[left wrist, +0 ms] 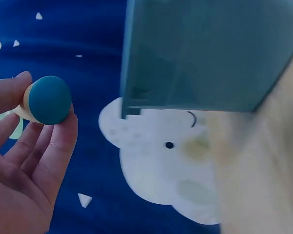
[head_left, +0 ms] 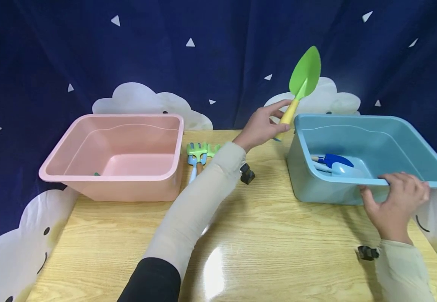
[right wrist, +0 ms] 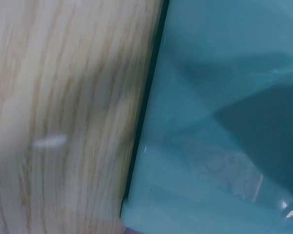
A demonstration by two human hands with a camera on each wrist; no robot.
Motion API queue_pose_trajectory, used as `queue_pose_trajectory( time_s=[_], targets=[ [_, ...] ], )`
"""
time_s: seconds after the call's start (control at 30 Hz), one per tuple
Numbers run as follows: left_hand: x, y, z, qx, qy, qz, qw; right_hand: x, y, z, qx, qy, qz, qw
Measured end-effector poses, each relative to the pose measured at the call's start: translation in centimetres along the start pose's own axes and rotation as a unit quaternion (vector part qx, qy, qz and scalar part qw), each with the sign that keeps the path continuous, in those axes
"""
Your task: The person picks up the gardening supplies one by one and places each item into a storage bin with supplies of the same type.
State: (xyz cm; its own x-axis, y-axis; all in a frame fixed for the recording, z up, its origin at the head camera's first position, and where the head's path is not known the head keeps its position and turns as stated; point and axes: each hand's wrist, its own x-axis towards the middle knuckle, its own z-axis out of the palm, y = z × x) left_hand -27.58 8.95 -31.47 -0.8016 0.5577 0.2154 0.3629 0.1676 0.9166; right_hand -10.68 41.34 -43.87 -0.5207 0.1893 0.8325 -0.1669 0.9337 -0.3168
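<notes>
The blue bin (head_left: 325,192), gripped by right fingers (head_left: 391,179), holds two shovels (head_left: 337,160); left fingers (head_left: 278,106) pinch a green trowel (head_left: 306,72)

Green pointed-blade trowel (head_left: 306,75): yellow handle (head_left: 289,112), blue end cap (left wrist: 50,100). Pink plastic tub (head_left: 135,189) left, light-blue plastic tub (head_left: 316,191) right. Far navy cloth curtain (head_left: 222,25) patterned with white triangles, clouds; table (head_left: 271,239) pale yellow woodgrain.

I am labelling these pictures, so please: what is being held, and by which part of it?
The left grip holds the green trowel by its yellow handle; the right grip holds the blue tub by its near rim.
</notes>
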Motion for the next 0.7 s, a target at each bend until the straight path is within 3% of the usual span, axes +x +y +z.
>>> queue_pose_trajectory(
  time_s=[0.27, 0.37, 0.7],
  targets=[
    [1.6, 3.5, 0.7, 0.057, -0.031, 0.0, 0.9979, -0.5, 0.1, -0.3, 0.0, -0.013, 0.002, 1.0],
    [1.9, 4.5, 1.2, 0.065, -0.038, 0.001, 0.9971, -0.4, 0.1, -0.3, 0.008, 0.002, -0.003, 1.0],
    [2.3, 5.1, 0.7, 0.057, -0.033, -0.006, 0.9978, -0.1, 0.0, 0.3, 0.03, 0.027, -0.021, 0.999]
  ],
)
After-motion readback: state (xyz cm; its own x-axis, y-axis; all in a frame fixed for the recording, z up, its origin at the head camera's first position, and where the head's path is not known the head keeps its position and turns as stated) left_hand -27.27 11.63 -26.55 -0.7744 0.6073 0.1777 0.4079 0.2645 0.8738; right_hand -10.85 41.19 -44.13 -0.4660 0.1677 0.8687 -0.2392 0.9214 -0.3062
